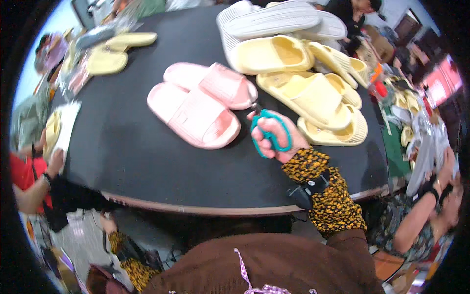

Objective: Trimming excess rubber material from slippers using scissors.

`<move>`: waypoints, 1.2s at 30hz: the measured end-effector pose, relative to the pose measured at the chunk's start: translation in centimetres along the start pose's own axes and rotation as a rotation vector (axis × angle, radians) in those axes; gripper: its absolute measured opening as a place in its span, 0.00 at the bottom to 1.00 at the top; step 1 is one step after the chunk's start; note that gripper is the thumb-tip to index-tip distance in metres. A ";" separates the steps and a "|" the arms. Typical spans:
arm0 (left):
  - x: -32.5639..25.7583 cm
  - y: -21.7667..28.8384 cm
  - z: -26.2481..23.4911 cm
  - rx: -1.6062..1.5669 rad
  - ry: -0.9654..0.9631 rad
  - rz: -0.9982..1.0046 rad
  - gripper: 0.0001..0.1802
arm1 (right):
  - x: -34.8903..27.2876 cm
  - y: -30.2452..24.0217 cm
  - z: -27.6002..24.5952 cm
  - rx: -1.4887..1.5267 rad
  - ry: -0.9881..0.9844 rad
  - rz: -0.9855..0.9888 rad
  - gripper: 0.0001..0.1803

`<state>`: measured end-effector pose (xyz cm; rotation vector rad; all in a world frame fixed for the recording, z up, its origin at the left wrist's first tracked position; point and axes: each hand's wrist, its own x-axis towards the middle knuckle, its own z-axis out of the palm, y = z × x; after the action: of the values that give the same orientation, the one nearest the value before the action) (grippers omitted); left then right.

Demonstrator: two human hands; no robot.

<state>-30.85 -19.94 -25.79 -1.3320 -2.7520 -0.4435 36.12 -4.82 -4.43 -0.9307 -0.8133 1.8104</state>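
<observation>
My right hand (297,139) is closed round the teal handles of a pair of scissors (288,129) above the dark tabletop. The scissors' dark tip points away from me, beside the toe of a pink slipper (235,93). Against that one lies a second pink slipper (200,115), nearer to me. Just right of my right hand are several yellow slippers (313,98), heaped on one another. My left hand (108,224) hangs low at the left, below the table's edge; its fingers are too small and blurred to read.
Grey-white slippers (274,20) top the heap at the far right of the dark table (147,171). Yellow slippers (107,61) and plastic bags lie far left. A co-worker's hand (56,159) is near a yellow slipper at left; another person's arms (416,220) reach in at right.
</observation>
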 end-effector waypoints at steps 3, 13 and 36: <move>1.4 14.2 -3.8 -0.326 0.175 0.121 0.20 | -1.8 -0.7 -3.2 0.082 0.033 -0.022 0.12; -5.1 41.0 -18.7 -0.696 0.029 0.730 0.14 | 0.4 1.9 -1.7 -0.058 -0.083 -0.112 0.12; -3.5 53.7 -13.4 -1.378 -1.201 0.701 0.15 | 0.7 1.7 -2.1 -0.039 -0.114 -0.104 0.15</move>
<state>11.91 5.24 -1.02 -3.5454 -1.7828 -2.2281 37.05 -4.50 -7.05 -0.8010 -0.9541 1.7750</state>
